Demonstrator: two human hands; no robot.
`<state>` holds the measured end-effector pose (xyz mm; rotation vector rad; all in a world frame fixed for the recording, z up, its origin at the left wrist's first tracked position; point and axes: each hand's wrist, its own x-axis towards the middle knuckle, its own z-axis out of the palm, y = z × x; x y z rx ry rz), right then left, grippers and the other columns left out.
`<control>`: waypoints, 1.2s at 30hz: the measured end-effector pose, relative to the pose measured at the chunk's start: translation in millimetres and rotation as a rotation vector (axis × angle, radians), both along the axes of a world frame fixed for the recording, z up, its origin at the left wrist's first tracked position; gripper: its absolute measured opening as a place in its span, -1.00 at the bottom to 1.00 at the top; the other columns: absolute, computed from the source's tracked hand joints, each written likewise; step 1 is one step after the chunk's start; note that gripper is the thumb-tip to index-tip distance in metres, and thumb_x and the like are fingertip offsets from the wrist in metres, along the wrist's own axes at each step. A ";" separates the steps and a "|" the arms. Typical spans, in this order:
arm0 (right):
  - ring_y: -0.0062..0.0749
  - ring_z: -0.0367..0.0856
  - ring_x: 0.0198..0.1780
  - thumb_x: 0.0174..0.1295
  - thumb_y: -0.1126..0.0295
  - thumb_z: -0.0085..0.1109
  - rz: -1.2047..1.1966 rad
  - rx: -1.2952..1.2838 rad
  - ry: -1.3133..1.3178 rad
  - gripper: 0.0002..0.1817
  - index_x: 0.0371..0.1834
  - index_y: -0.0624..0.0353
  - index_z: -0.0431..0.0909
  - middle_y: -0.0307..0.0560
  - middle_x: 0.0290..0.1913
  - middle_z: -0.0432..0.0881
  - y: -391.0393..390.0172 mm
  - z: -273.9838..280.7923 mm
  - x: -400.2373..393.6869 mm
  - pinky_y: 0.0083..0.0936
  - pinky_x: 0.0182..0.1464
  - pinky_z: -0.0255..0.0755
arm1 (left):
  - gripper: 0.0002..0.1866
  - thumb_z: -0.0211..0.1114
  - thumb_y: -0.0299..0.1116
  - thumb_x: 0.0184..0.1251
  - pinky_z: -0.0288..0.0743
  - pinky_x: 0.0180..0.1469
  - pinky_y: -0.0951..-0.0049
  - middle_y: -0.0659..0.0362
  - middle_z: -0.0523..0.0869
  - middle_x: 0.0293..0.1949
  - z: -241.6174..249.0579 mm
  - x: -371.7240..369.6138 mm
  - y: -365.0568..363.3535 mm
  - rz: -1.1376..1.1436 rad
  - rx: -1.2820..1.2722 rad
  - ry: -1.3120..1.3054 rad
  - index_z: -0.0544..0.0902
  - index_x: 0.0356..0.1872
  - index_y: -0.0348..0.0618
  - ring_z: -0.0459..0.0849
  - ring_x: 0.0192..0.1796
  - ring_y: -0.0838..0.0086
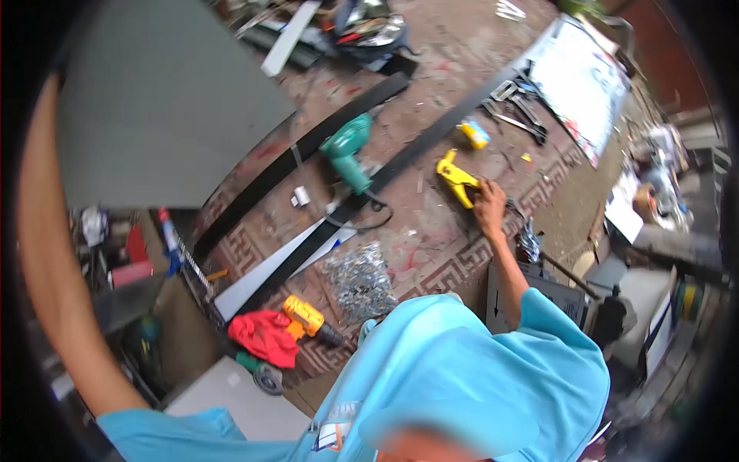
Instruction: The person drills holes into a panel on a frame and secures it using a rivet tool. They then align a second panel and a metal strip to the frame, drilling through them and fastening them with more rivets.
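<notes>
My right hand has its fingers closed on the handle end of a yellow hand riveter, just above the patterned floor. A small yellow-and-blue container sits beyond it. On the left my left arm stretches up to the edge of a large grey panel. My left hand itself is lost in the dark border at that edge, so its fingers do not show. Two long dark strips run diagonally across the floor, with a green corded power tool lying across them.
A yellow cordless drill lies against a red cloth, near an angle grinder. Several black hand tools rest beside a shiny sheet. A clear bag of small metal pieces is close to my body. Clutter lines the right side.
</notes>
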<state>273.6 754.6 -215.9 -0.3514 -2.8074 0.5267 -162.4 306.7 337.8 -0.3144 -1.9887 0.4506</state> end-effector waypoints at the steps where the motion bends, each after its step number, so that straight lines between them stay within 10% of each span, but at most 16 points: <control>1: -0.04 0.45 0.03 -0.01 0.46 0.13 -0.008 0.059 0.050 -0.53 0.07 0.12 0.48 0.07 -0.01 0.50 -3.5 1.4 0.9 -0.21 0.09 0.29 | 0.20 0.41 0.16 -0.14 0.04 0.38 0.05 -0.23 0.23 0.30 3.9 33.6 12.2 0.069 0.010 -0.133 -0.11 0.41 -0.26 0.21 0.36 -0.03; 3: -0.03 0.46 0.04 0.00 0.46 0.11 -0.052 0.042 0.051 -0.57 0.03 0.13 0.51 0.05 -0.03 0.53 -6.0 -3.6 -0.6 -0.23 0.08 0.30 | 0.14 0.30 0.15 0.13 -0.03 0.42 0.07 -0.30 0.06 0.36 12.1 78.0 20.8 0.254 0.003 -0.395 -0.23 0.40 -0.38 0.12 0.41 -0.03; 11: 0.02 0.49 0.02 0.02 0.38 0.21 0.072 -0.251 -0.195 -0.69 -0.11 0.16 0.62 0.09 -0.08 0.60 -8.8 26.2 -20.9 -0.27 0.08 0.37 | 0.08 0.38 0.16 -0.03 0.05 0.33 0.08 -0.20 0.20 0.27 11.3 50.4 -10.4 0.151 0.054 -0.436 -0.03 0.32 -0.30 0.22 0.31 0.01; 15: 0.06 0.53 -0.13 0.06 0.45 0.18 0.001 -0.296 -0.014 -0.69 -0.09 0.19 0.57 0.14 -0.17 0.59 -47.8 37.4 -39.6 -0.20 -0.07 0.41 | 0.05 0.43 0.16 -0.11 0.08 0.28 0.09 -0.15 0.26 0.22 10.6 64.3 -3.0 0.161 0.129 -0.477 0.07 0.28 -0.25 0.27 0.26 0.03; 16: 0.05 0.53 -0.17 0.07 0.44 0.18 0.068 -0.333 0.050 -0.68 -0.05 0.19 0.55 0.15 -0.18 0.58 -68.0 37.0 -47.4 -0.19 -0.10 0.41 | 0.15 0.35 0.11 0.08 -0.20 0.45 -0.03 -0.30 -0.06 0.40 15.2 75.2 12.6 0.098 0.073 -0.483 -0.22 0.41 -0.37 -0.01 0.45 -0.08; 17: 0.05 0.53 -0.20 0.09 0.43 0.19 0.140 -0.376 0.126 -0.66 -0.02 0.20 0.53 0.15 -0.19 0.58 -90.8 36.2 -57.6 -0.18 -0.13 0.41 | 0.19 0.44 0.13 -0.16 -0.05 0.39 0.01 -0.22 0.16 0.32 7.6 67.6 14.8 0.082 0.127 -0.354 -0.07 0.40 -0.24 0.15 0.37 -0.04; 18: 0.05 0.53 -0.19 0.12 0.39 0.19 0.185 -0.422 0.097 -0.60 0.06 0.19 0.46 0.14 -0.23 0.57 -116.9 28.2 -70.1 -0.18 -0.13 0.41 | 0.24 0.53 0.15 -0.39 0.11 0.33 0.06 -0.14 0.38 0.24 -1.9 59.8 9.2 0.069 0.169 -0.199 0.08 0.40 -0.10 0.31 0.29 0.00; 25: 0.26 0.49 -0.12 -0.07 0.05 0.40 0.214 -0.419 -0.296 0.18 0.49 -0.05 -0.29 0.38 -0.05 0.41 -259.9 36.2 -162.4 -0.05 -0.07 0.40 | -0.08 0.53 0.16 -0.34 0.28 0.10 0.21 0.08 0.60 -0.06 -1.4 57.9 2.2 -0.057 -0.036 -0.011 0.37 0.14 0.00 0.52 0.06 0.18; 36: 0.22 0.55 -0.03 -0.30 0.32 0.45 0.192 -0.576 -0.474 0.25 0.49 -0.21 -0.24 0.37 0.04 0.47 -235.8 63.0 -176.7 -0.14 0.03 0.45 | -0.08 0.58 0.05 -0.42 0.19 0.08 0.23 0.13 0.55 -0.16 -5.0 60.0 -0.5 -0.151 0.121 -0.117 0.37 0.13 0.04 0.44 0.02 0.25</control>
